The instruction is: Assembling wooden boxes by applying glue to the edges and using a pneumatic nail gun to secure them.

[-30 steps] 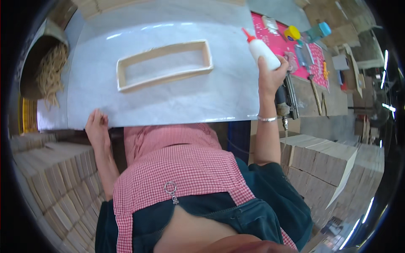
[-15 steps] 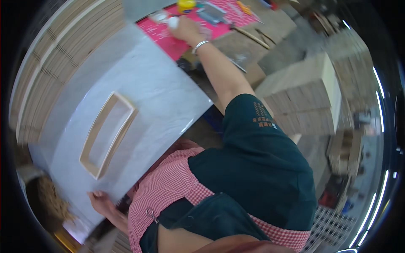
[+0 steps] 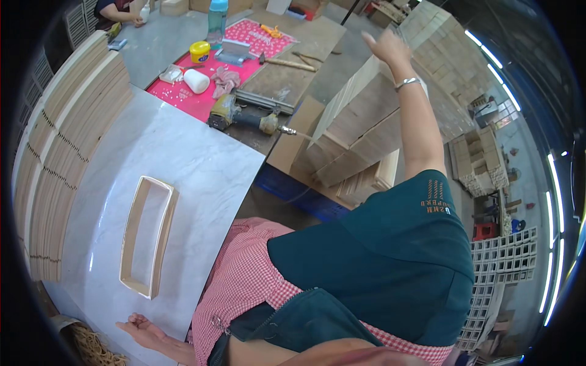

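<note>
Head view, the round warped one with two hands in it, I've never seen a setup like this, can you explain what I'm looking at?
There's no robot: these are a person's bare hands, seen by a fisheye camera worn on the head, looking down, so straight edges bend. On the pale tabletop sits a rectangular wooden frame. The left hand is loosely open near it, holding nothing I can see. The right hand is stretched out by stacked boards; its fingers are partly hidden, but nothing shows in it. Beyond the tabletop, a pink mat bears a white container and a yellow tub.
</note>
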Demonstrator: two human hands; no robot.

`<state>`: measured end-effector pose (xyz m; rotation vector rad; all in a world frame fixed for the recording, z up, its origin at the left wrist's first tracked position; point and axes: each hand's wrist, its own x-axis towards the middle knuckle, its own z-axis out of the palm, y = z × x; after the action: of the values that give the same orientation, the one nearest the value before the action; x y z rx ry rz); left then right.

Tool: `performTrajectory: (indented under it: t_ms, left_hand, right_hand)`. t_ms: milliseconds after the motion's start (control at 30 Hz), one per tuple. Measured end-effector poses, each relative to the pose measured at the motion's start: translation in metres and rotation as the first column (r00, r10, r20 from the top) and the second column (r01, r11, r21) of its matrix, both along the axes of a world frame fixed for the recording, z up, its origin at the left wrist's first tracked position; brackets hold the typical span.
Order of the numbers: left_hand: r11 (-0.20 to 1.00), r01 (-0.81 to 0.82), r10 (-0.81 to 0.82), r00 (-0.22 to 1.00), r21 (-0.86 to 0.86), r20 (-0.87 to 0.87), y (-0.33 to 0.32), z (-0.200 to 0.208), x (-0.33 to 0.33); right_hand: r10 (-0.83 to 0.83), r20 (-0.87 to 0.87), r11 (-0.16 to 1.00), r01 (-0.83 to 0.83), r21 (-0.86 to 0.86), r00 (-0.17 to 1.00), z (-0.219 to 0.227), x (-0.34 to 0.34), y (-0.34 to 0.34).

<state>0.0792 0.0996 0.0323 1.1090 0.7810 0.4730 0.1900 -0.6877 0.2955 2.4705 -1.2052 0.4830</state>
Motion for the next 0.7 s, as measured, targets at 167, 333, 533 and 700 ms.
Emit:
performTrajectory:
  t_ms: [167, 333, 533, 700]
  left_hand:
    - [0.996, -0.092, 0.091, 0.987, 0.008, 0.133, -0.014, 0.003, -0.001]
    - [0.993, -0.028, 0.013, 0.991, 0.111, 0.134, 0.016, -0.02, -0.029]
    - [0.993, 0.025, -0.029, 0.999, 0.118, 0.028, 0.032, -0.04, -0.041]
    - [0.987, 0.153, -0.156, 0.983, 0.04, 0.092, 0.051, -0.057, -0.045]
  right_hand:
    - [-0.258, -0.178, 0.902, 0.303, 0.308, 0.95, 0.003, -0.05, -0.042]
    - [-0.261, -0.093, 0.875, 0.276, 0.397, 0.961, 0.002, -0.046, -0.076]
    - [-0.27, 0.037, 0.835, 0.214, 0.508, 0.962, -0.003, -0.05, -0.107]
    - [-0.298, 0.021, 0.842, 0.252, 0.476, 0.954, -0.002, -0.047, -0.089]
